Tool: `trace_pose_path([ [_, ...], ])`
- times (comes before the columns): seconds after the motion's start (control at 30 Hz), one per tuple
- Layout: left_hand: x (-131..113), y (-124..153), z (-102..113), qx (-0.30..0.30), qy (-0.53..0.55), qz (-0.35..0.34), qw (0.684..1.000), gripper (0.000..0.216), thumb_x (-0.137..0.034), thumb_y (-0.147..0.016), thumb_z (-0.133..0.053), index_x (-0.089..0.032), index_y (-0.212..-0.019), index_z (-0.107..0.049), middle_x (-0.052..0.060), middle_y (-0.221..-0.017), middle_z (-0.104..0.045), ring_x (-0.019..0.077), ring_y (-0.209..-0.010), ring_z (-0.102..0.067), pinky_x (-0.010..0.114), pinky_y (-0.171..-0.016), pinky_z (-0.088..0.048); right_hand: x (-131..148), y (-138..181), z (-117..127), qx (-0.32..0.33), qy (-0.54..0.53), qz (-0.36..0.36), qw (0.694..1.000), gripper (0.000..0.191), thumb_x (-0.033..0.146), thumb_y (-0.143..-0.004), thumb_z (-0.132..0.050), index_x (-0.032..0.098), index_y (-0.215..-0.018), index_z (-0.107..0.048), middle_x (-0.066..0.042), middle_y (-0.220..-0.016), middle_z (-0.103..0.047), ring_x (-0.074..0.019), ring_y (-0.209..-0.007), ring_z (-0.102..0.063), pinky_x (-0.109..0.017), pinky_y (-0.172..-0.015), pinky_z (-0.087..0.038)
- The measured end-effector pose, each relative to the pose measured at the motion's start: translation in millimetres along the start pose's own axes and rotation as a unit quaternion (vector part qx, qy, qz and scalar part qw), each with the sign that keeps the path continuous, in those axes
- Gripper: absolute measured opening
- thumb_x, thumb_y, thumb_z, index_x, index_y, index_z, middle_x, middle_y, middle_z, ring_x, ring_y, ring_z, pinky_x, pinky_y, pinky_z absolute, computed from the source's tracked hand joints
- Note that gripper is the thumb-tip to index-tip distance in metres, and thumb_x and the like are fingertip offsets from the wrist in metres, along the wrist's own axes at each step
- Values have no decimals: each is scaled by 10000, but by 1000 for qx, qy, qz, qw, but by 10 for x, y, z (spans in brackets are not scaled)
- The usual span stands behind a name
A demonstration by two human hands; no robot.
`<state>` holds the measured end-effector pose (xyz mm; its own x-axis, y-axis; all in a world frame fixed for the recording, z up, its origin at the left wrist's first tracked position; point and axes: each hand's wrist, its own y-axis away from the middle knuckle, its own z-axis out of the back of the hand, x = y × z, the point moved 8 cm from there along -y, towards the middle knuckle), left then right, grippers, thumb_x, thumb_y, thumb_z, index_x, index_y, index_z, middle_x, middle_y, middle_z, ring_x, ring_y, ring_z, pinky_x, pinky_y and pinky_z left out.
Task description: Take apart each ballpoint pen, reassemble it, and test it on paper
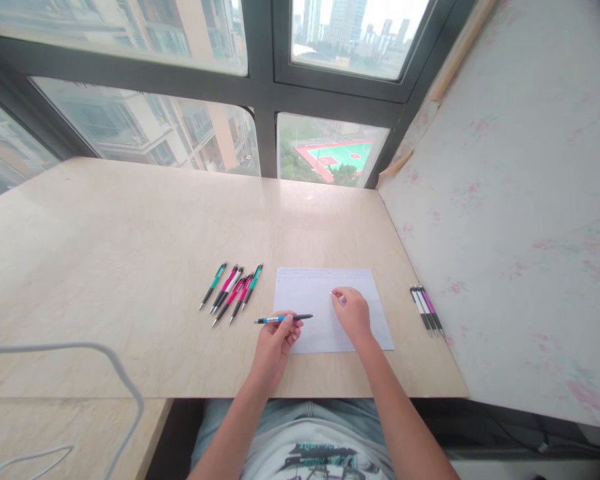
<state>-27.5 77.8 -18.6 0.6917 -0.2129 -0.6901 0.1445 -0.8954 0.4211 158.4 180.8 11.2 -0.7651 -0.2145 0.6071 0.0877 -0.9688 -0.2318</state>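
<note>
Between the thumb and fingers of my left hand (279, 337) lies a blue and black pen (300, 317), held nearly level with its tip pointing right. My right hand (351, 312) is to the right of the tip, over a white sheet of paper (320, 340). Its thumb and forefinger are pinched together, and a tiny whitish bit shows at the fingertips, too small to name. Rows of faint writing run along the top of the sheet; my hands cover part of its lower half.
Several green, pink and white pens (236, 291) lie loosely left of the paper. More pens, white and purple (427, 310), lie side by side near the wall (505, 267). A white cable (115, 363) curves over the tabletop (130, 233) at left. Windows border the back.
</note>
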Motion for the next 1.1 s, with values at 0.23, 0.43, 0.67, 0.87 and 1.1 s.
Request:
trace_pose_path([
  [0.23, 9, -1, -14, 16, -9, 3, 1000, 302, -321, -757, -774, -120, -949, -654, 66, -794, -701, 92, -673, -609, 201, -671, -484, 332, -117, -249, 9, -1, 19, 1000, 157, 207, -875, -555, 225, -878, -711, -58, -906, -688, -223, -903, -568, -319, -760, -436],
  [0.43, 15, -5, -5, 21, -15, 7, 1000, 310, -321, -757, -772, -120, -964, -657, 68, -798, -702, 98, -678, -610, 209, -671, -479, 377, -120, -320, 18, 29, 21, 999, 136, 199, -859, -578, 241, -857, -707, -52, -894, -666, -236, -937, -531, -314, -744, -425],
  [0.67, 11, -2, -8, 26, -12, 6, 1000, 297, -313, -767, -764, -129, -970, -648, 67, -802, -702, 98, -680, -611, 208, -674, -478, 361, -159, -285, 14, 46, 21, 999, 140, 202, -877, -561, 228, -831, -691, -57, -886, -674, -232, -921, -537, -311, -731, -415],
  [0.87, -6, 10, -28, 25, -14, 6, 1000, 293, -311, -759, -770, -128, -954, -651, 65, -796, -699, 100, -683, -612, 210, -676, -480, 395, -142, -294, 32, 71, 30, 997, 129, 219, -881, -572, 230, -818, -684, -51, -877, -663, -226, -923, -529, -301, -722, -409],
  [1.1, -22, 23, -43, 23, -23, 5, 999, 304, -326, -747, -778, -134, -945, -650, 60, -795, -701, 97, -674, -610, 207, -670, -479, 415, -125, -302, 33, 123, 23, 992, 134, 229, -896, -556, 227, -825, -669, -54, -896, -650, -217, -954, -515, -279, -660, -385],
])
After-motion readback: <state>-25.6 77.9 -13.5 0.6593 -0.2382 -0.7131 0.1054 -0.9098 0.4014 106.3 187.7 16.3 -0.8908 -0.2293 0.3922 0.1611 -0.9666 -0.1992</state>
